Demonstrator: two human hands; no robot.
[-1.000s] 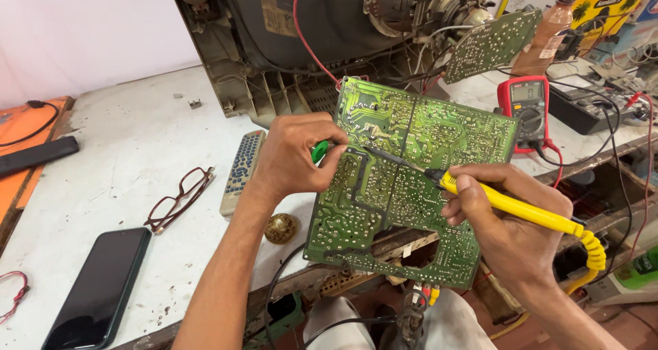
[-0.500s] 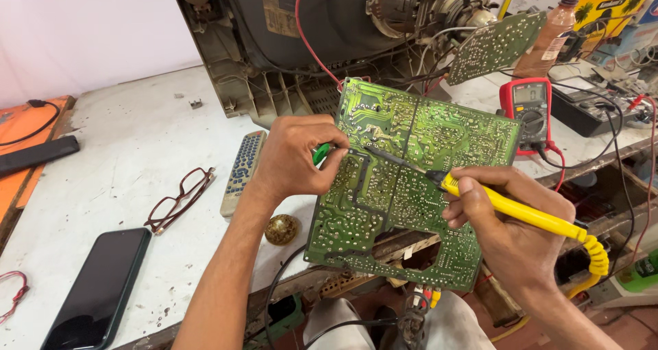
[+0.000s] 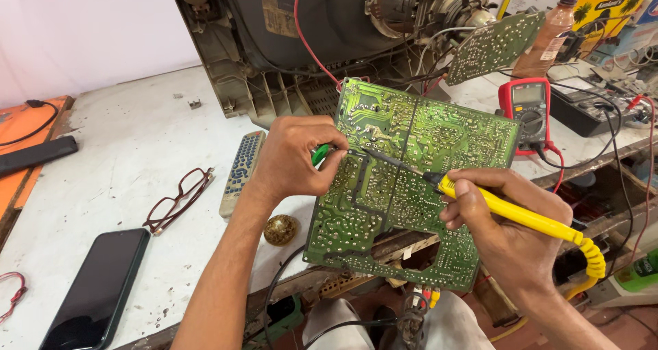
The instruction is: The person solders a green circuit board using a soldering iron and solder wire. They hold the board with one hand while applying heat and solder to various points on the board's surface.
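Little is changed since the earlier frames: the iron's handle is tilted a touch differently, while both hands are kept where they were on the board. The left hand (image 3: pixel 296 157) is closed round a small green tool (image 3: pixel 319 153), of which only the end is seen between thumb and fingers, and is pressed against the left edge of the green circuit board (image 3: pixel 411 178). The right hand (image 3: pixel 510 230) is wrapped pen-fashion round a yellow soldering iron (image 3: pixel 510 211), whose dark tip is laid on the solder side just beside the left thumb. The board is propped tilted, solder side up, over the bench edge between the two hands.

Beyond the left hand a grey remote control (image 3: pixel 241 172), a small brass-coloured ball (image 3: pixel 281 230), a pair of red-framed glasses (image 3: pixel 177 200) and a dark phone (image 3: pixel 96 288) are laid on the white bench (image 3: pixel 137 130). Beyond the right hand a red multimeter (image 3: pixel 529 110) is seen, and behind the board an opened tube television (image 3: pixel 322 34).

Several risks are judged present. The left fingers could be burnt, since the hot tip is worked so near them. Neighbouring pads could be bridged if the tip is dragged, as the traces are densely packed. The board could slip off its props, being supported only partly.
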